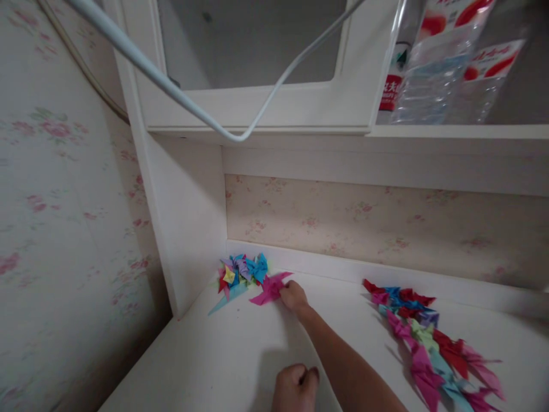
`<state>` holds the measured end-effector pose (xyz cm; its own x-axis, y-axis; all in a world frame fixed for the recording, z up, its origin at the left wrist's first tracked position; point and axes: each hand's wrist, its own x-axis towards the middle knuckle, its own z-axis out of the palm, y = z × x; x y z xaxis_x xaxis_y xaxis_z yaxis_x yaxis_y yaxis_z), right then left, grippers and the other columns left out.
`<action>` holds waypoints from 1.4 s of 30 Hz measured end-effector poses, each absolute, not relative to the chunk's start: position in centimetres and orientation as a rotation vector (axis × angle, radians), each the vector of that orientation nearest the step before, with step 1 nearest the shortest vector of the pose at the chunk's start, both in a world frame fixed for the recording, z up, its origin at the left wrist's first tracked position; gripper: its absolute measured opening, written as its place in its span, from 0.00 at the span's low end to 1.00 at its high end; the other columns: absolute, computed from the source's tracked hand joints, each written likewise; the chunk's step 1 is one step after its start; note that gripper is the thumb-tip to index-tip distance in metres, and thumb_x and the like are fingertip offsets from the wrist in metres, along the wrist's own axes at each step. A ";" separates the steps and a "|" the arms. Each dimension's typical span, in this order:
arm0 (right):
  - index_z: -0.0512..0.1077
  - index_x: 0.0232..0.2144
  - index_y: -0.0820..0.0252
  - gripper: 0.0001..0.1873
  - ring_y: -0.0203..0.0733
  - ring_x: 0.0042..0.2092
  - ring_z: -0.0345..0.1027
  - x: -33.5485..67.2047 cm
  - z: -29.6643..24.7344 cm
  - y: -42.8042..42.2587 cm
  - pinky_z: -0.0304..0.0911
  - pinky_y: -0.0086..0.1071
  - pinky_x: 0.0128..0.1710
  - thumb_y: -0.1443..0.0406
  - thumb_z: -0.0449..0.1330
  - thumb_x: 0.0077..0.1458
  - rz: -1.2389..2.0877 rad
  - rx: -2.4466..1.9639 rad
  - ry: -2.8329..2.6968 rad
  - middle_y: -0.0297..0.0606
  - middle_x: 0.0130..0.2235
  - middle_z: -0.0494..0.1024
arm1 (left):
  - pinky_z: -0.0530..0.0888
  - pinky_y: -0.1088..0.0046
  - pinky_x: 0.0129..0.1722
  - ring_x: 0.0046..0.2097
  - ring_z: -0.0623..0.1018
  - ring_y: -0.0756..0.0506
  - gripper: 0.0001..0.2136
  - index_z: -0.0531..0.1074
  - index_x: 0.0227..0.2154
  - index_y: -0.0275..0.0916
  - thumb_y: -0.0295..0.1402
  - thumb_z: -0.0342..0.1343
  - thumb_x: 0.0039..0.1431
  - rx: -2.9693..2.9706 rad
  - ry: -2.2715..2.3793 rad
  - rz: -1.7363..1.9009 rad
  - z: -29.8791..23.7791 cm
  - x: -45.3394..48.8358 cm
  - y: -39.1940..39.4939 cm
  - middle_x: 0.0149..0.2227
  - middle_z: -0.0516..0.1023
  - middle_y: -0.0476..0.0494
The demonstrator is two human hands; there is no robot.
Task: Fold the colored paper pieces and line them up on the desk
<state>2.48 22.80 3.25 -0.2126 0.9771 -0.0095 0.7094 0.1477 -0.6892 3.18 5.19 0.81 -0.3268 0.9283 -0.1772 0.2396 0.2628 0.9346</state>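
Observation:
My right hand [294,297] reaches far forward across the white desk [240,343], its fingers closed on a pink folded paper crane [270,288]. That crane lies right beside a small pile of coloured paper cranes [241,270] in the desk's back left corner. My left hand [295,387] rests near the bottom edge, curled into a loose fist with nothing visible in it. A long row of folded paper cranes [424,337] in red, blue, pink and green lies on the right side of the desk.
A white cabinet side [189,217] walls off the left corner. Above, a shelf [458,133] holds plastic water bottles [441,63]. A white clothes hanger [193,103] hangs overhead. Floral wallpaper [55,189] covers the left wall and the back panel.

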 end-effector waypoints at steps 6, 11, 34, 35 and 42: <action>0.69 0.41 0.62 0.16 0.42 0.32 0.74 8.1 3.2 17.6 0.65 0.31 0.30 0.59 0.48 0.58 1.100 -1.370 -1.636 0.41 0.32 0.79 | 0.51 0.71 0.25 0.23 0.56 0.51 0.21 0.52 0.14 0.42 0.49 0.51 0.51 1.148 1.658 1.207 1.4 2.9 4.6 0.17 0.51 0.54; 0.69 0.38 0.60 0.18 0.40 0.28 0.71 14.7 2.9 12.2 0.65 0.31 0.29 0.53 0.59 0.51 1.409 -1.115 -1.201 0.37 0.29 0.77 | 0.49 0.74 0.21 0.19 0.52 0.53 0.23 0.53 0.17 0.42 0.55 0.49 0.52 0.950 1.496 1.301 1.7 2.3 4.3 0.15 0.50 0.57; 0.74 0.29 0.63 0.16 0.34 0.26 0.58 19.8 1.9 5.5 0.53 0.28 0.26 0.54 0.61 0.52 1.626 -0.871 -1.266 0.33 0.24 0.70 | 0.54 0.79 0.20 0.19 0.60 0.55 0.19 0.68 0.23 0.34 0.47 0.62 0.48 0.939 1.217 1.180 3.2 2.4 2.8 0.17 0.64 0.54; 0.74 0.29 0.63 0.17 0.34 0.26 0.58 19.8 1.9 5.5 0.53 0.28 0.26 0.54 0.61 0.52 1.610 -0.879 -1.284 0.32 0.24 0.69 | 0.51 0.79 0.18 0.18 0.55 0.56 0.19 0.66 0.21 0.35 0.48 0.61 0.49 0.934 1.222 1.173 3.2 2.4 2.8 0.16 0.60 0.56; 0.75 0.30 0.64 0.14 0.33 0.26 0.56 19.7 1.6 5.5 0.51 0.28 0.26 0.56 0.61 0.52 1.609 -0.876 -1.297 0.32 0.24 0.68 | 0.66 0.77 0.27 0.26 0.70 0.51 0.17 0.73 0.26 0.31 0.43 0.65 0.46 0.964 1.212 1.158 3.8 2.7 2.2 0.24 0.74 0.47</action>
